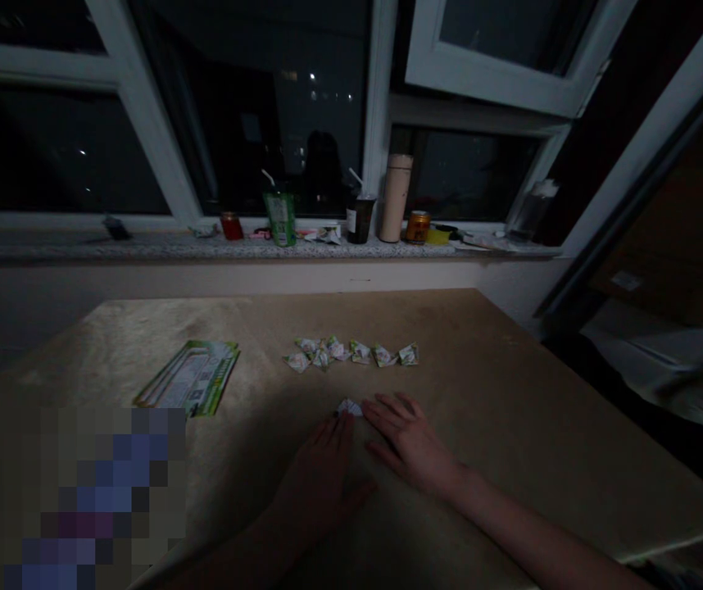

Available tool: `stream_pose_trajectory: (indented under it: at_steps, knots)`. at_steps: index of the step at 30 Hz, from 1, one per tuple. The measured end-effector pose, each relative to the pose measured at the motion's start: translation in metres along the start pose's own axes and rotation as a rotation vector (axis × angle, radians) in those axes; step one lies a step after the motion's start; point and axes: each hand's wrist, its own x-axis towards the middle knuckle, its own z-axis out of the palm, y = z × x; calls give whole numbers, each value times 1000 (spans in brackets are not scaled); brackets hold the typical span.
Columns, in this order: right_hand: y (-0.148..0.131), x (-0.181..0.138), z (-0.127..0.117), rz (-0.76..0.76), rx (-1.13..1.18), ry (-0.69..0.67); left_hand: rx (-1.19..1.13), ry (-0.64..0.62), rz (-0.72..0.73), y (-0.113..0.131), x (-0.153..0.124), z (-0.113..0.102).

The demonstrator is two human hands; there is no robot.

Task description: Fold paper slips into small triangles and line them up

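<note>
A small folded piece of printed paper point(350, 406) lies on the table between my fingertips. My left hand point(327, 463) rests palm down just in front of it, fingers stretched out and their tips at its near edge. My right hand point(410, 438) is also flat, with spread fingers; its fingertips reach the paper's right side. Beyond them sits a row of several similar folded paper pieces point(360, 352), white with green print. To the left is a flat stack of green printed sheets or packets point(197, 377); I cannot tell which.
The tan-covered table point(480, 393) reaches to the wall. On the windowsill stand a green cup with a straw point(281, 217), a dark cup point(359, 220), a pink flask point(396, 197), an orange can point(417, 228) and a red jar point(231, 226). A blurred patch covers the lower left.
</note>
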Motion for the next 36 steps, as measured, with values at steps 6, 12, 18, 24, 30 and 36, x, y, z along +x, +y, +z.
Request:
stream_pose_trajectory:
  at_steps: [6, 12, 18, 24, 30, 36]
  knots:
    - [-1, 1, 0, -32, -96, 50, 50, 14, 24, -1, 0, 2]
    - [-2, 8, 1, -126, -237, 81, 67, 38, 29, -2, 3, -2]
    - [-5, 16, 6, -146, -268, 120, 54, 13, -20, -1, 2, -5]
    - [4, 12, 4, -39, 1, 134, 46, -34, 14, -7, 3, -8]
    - [7, 9, 0, -23, 108, 153, 38, -43, 99, -15, 4, -6]
    - [1, 6, 5, -100, 16, 100, -48, 12, 118, -20, 2, 5]
